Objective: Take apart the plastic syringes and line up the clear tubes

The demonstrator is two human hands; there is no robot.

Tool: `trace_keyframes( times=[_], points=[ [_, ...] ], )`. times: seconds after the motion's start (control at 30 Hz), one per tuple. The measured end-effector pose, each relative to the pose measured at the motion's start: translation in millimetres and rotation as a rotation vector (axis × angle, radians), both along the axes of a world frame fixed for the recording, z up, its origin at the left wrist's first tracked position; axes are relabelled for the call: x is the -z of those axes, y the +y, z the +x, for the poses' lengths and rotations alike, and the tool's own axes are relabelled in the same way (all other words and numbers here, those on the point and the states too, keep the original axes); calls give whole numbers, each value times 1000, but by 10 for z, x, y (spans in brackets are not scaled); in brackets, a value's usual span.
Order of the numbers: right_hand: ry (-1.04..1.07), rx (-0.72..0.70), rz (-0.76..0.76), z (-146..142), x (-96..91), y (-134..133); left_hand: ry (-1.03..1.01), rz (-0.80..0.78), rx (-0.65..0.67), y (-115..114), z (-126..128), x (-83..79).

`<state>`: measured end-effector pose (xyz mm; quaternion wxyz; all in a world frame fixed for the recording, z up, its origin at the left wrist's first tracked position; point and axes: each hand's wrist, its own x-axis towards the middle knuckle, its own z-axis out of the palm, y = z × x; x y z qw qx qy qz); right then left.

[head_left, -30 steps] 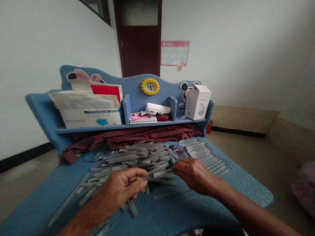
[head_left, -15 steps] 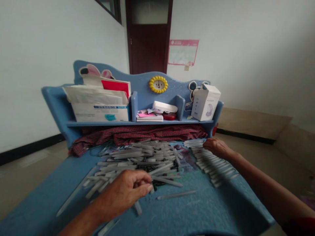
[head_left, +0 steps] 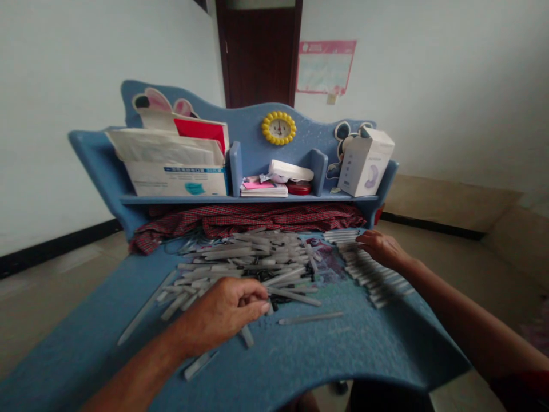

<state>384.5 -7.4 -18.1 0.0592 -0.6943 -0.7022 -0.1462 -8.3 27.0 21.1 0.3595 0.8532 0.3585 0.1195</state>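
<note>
A loose heap of grey plastic tubes (head_left: 240,266) lies in the middle of a blue desk (head_left: 326,349). My left hand (head_left: 225,312) rests at the heap's near edge, fingers curled in a pinch; what they hold is hidden. My right hand (head_left: 380,247) lies on a neat row of grey tubes (head_left: 369,269) lined up side by side at the desk's right. Its fingers are bent over the row's far end. A single tube (head_left: 309,317) lies apart between the two hands.
A red checked cloth (head_left: 257,218) is bunched under the desk's shelf. The shelf holds papers and a box of masks (head_left: 178,171), small items, and a white box (head_left: 364,163). A yellow clock (head_left: 278,127) sits on the back panel. The desk's front edge curves near me.
My right hand left the heap and went right to the far end of the tube row. My left hand stayed at the heap's near edge. The camera tilted down slightly.
</note>
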Motion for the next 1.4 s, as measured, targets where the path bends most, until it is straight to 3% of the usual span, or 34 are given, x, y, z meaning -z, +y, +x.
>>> trace_keyframes(
  times=[0.13, 0.33, 0.47, 0.73, 0.83, 0.97, 1.1, 1.23, 1.4],
  points=[
    [48, -60, 17, -273, -25, -178, 8, 9, 0, -13, 10, -17],
    [168, -437, -112, -1035, -106, -612, 10, 21, 11, -17, 21, -4],
    [90, -466, -179, -1329, -109, -764, -16, 37, 13, -22, 13, -5],
    [62, -485, -126, -1442, -95, -797, -108, 194, -25, -82, -13, -57],
    [45, -534, -88, -1581, -202, -772, -144, 365, 8, -117, -7, -29],
    [16, -596, 3, -1843, -351, -644, -101, 664, 162, -181, 10, 1],
    [-24, -651, 66, -2071, -471, -492, 59, 776, 238, -202, -7, 18],
    [21, -670, 91, -2112, -553, -323, 146, 853, 170, -105, -98, -1],
    [181, -532, 88, -2009, -572, -9, 122, 891, -134, 135, -294, -87]
  ],
)
